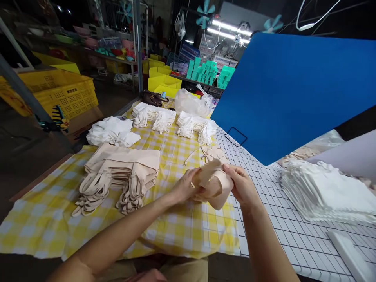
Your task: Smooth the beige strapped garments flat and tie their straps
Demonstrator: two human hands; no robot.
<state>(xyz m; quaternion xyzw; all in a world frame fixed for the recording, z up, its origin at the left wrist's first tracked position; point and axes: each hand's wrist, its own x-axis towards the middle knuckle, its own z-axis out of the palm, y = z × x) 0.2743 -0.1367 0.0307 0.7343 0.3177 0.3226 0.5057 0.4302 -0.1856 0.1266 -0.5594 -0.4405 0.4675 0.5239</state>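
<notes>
Your counter (258, 172) carries a yellow crate (63, 92) at far left, contents unseen, then a clear plastic bag (190, 103) of white fabric. Your left hand (185, 187) and right hand (242, 184) hold fingers closed on the beige garment (213, 182), above the checked cloth (176, 231).
</notes>
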